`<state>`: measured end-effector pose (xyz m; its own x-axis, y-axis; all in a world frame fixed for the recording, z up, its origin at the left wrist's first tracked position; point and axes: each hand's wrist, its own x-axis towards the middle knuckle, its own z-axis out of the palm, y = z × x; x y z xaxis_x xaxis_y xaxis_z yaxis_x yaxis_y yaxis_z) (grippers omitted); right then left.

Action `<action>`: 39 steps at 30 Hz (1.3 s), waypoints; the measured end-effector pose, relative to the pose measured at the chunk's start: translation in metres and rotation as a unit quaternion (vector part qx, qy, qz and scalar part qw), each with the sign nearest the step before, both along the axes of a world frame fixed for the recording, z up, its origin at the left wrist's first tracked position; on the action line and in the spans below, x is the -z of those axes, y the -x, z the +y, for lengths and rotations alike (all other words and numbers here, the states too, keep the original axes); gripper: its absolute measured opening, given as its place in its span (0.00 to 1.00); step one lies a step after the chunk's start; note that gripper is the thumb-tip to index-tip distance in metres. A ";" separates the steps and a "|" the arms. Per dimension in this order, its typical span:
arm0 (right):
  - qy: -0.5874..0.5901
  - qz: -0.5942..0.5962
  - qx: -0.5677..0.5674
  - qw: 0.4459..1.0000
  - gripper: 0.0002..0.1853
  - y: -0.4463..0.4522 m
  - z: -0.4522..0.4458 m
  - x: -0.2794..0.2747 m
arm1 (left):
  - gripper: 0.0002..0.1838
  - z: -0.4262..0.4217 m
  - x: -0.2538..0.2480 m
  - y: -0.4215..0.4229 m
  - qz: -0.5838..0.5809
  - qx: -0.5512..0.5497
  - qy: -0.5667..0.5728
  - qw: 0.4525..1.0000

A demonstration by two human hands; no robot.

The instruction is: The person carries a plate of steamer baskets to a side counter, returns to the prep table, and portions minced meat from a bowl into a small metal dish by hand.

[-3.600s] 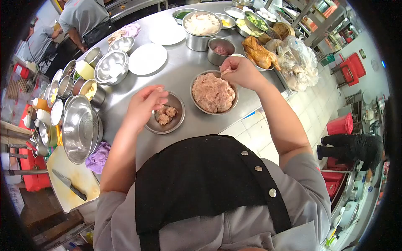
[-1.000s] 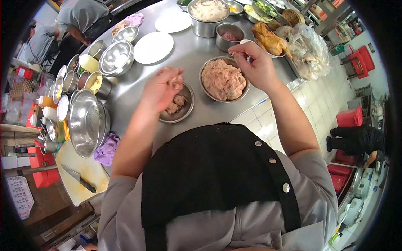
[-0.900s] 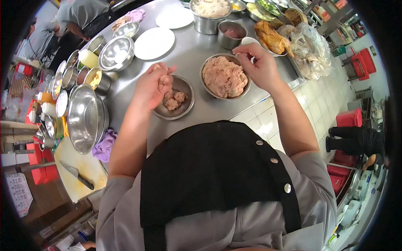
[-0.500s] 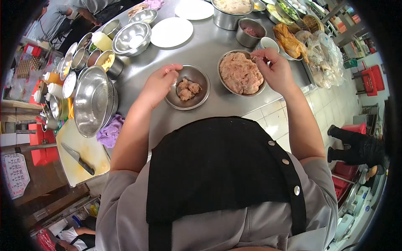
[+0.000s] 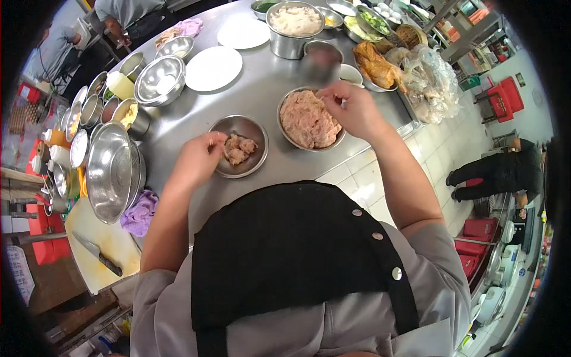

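A steel bowl (image 5: 262,156) in front of me holds a few small lumps of raw minced meat (image 5: 239,149). My left hand (image 5: 202,157) is at its left rim, fingertips curled together beside the lumps; anything in them is hidden. To the right, a second steel bowl (image 5: 284,132) is heaped with pale pink minced meat (image 5: 309,119). Over the upper right edge of that heap is my right hand (image 5: 354,110), thumb and forefinger pinched. I cannot make out what, if anything, they hold.
White plates (image 5: 214,68) and steel bowls (image 5: 159,81) stand at the back left. A tall pot (image 5: 287,47), a roast bird (image 5: 376,64) and plastic bags (image 5: 433,83) are at the back right. A knife (image 5: 98,254) lies on a cutting board (image 5: 113,238).
The view has shifted, so the table's things sit further left and lower. My left hand has come down along the small bowl's rim, closer to the lumps. My right hand stays by the heap.
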<state>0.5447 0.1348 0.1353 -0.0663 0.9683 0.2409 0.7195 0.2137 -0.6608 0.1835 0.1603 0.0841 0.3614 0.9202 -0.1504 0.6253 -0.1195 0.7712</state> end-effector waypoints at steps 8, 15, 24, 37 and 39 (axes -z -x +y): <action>0.125 -0.330 -0.041 0.935 0.16 0.027 0.025 -0.014 | 0.16 -0.011 -0.041 -0.015 0.069 0.039 -0.036 0.996; 0.108 -0.360 -0.064 0.924 0.16 0.036 0.048 0.015 | 0.17 -0.007 -0.038 -0.014 -0.025 0.020 -0.040 0.999; 0.149 -0.028 -0.048 0.987 0.10 0.009 0.034 -0.034 | 0.18 -0.002 -0.042 -0.020 -0.100 0.011 -0.015 0.995; 0.144 -0.010 -0.145 0.979 0.17 0.028 0.011 -0.044 | 0.23 0.030 -0.035 -0.133 -0.366 0.064 0.264 0.890; 0.145 0.084 -0.112 0.980 0.16 0.024 0.013 -0.035 | 0.22 0.029 -0.038 -0.132 -0.397 0.065 0.316 0.859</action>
